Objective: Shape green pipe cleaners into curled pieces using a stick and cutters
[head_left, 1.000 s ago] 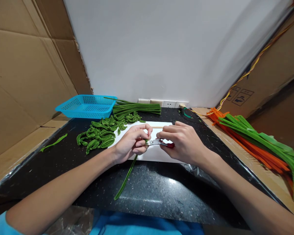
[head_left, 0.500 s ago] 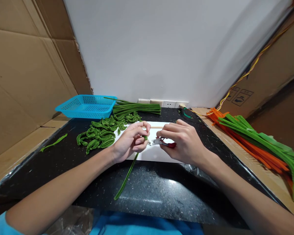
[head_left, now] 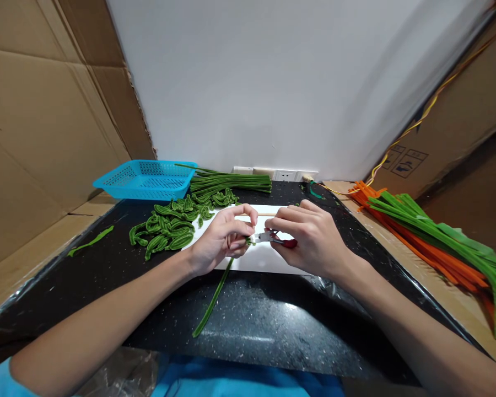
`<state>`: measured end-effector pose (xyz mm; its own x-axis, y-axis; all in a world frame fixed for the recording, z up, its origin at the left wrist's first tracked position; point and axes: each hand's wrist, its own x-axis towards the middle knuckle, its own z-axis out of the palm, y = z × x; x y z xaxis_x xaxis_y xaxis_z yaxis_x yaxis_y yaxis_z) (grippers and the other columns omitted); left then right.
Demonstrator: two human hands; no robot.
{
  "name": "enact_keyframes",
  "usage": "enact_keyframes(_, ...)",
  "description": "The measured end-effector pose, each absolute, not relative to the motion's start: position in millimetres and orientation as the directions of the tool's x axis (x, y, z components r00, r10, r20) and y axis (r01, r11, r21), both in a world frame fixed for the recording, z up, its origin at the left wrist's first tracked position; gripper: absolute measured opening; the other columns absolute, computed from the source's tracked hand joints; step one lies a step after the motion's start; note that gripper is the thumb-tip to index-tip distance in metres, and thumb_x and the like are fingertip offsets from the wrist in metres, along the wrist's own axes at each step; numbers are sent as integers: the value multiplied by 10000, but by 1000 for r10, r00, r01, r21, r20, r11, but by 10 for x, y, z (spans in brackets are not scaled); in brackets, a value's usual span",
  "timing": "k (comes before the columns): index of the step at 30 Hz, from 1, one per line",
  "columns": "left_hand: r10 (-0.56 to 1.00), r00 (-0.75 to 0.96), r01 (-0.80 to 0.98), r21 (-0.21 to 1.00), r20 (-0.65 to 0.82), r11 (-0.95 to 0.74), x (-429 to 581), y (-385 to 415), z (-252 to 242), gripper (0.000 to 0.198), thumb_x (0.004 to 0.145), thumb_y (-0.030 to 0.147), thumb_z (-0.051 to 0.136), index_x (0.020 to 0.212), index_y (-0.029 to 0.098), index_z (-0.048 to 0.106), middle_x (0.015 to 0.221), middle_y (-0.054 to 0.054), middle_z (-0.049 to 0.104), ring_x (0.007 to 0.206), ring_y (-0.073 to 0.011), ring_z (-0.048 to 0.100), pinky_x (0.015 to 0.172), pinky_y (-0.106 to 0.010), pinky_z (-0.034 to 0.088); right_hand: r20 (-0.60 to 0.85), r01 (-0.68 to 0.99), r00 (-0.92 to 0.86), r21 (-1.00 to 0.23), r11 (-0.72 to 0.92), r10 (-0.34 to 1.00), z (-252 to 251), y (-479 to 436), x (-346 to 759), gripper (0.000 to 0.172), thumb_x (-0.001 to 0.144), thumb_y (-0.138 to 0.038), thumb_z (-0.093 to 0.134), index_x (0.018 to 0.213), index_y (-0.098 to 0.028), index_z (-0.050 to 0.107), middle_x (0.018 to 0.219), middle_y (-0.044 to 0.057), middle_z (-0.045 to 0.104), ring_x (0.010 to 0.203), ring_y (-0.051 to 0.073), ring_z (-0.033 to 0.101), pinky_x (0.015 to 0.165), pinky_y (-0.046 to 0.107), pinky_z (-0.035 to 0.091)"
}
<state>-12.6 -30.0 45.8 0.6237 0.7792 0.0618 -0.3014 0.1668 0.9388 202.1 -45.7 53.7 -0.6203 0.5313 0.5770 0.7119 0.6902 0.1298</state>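
We have two bare hands meeting over a white sheet (head_left: 273, 263) on a dark speckled surface (head_left: 264, 320). Left hand (head_left: 219, 241): fingers pinched narrow on a green fuzzy strip (head_left: 213, 303); its long end hangs out below the hand toward the near left, past the sheet's near edge. Right hand (head_left: 312, 235): fingers wrapped around red-handled pliers (head_left: 267, 237), metal nose pointing left at the left fingertips. Strip's upper end is bunched there by the pliers' tip; it's small and partly covered, so we can't really tell whether the jaws bite on it. We see a thin wooden stick (head_left: 267, 214) across the far part of the sheet, behind both hands.

Left of the sheet, partly over its far left corner, we log a pile of looped green pieces (head_left: 171, 223). Far of that, a bundle of straight green strips (head_left: 237, 183) lies sideways, just right of a blue basket (head_left: 149, 181). A loose light-green scrap (head_left: 91, 241) sits at far left on the surface. On the right, bright green strips (head_left: 434, 223) lie over orange strips (head_left: 430, 242), on cardboard. At the back we have a white wall (head_left: 256, 82) with a socket row (head_left: 286, 176) low down, and a yellow cable (head_left: 379, 167) running up to the right. Blue sleeve (head_left: 12, 380) shows in the near left corner.
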Motion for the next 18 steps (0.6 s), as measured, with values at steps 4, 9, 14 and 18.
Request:
enact_keyframes(4, 777, 626, -309, 936, 66, 170, -128, -291, 456, 92, 806, 140, 617, 858, 184, 556, 556, 84, 382, 417, -34, 217, 398, -145, 207, 575, 721, -628, 175, 671, 525, 545, -456, 2019, 119, 869, -199, 575, 816, -206, 682, 743, 2, 649, 661, 150, 513, 697, 326, 271)
enact_keyframes(9, 788, 612, -325, 930, 67, 173, -125, -291, 472, 95, 796, 132, 617, 850, 179, 555, 594, 79, 387, 419, -27, 227, 393, -139, 200, 574, 723, -637, 216, 656, 514, 537, -455, 2029, 134, 865, -192, 567, 790, -204, 678, 731, 3, 642, 651, 151, 500, 693, 330, 269)
enact_keyframes(14, 780, 622, -326, 928, 69, 179, -129, -296, 471, 81, 802, 134, 610, 849, 176, 560, 607, 75, 399, 417, -24, 237, 395, -139, 213, 590, 721, -629, 199, 664, 507, 535, -457, 2026, 122, 867, -193, 573, 795, -205, 671, 737, 3, 647, 655, 148, 495, 692, 328, 268)
enact_keyframes(18, 784, 617, -330, 927, 68, 179, -131, -299, 468, 93, 788, 137, 623, 840, 176, 556, 607, 74, 405, 417, -24, 245, 392, -136, 208, 611, 716, -612, 159, 680, 502, 541, -459, 2022, 102, 866, -197, 590, 809, -205, 674, 742, 1, 652, 658, 145, 500, 692, 325, 275)
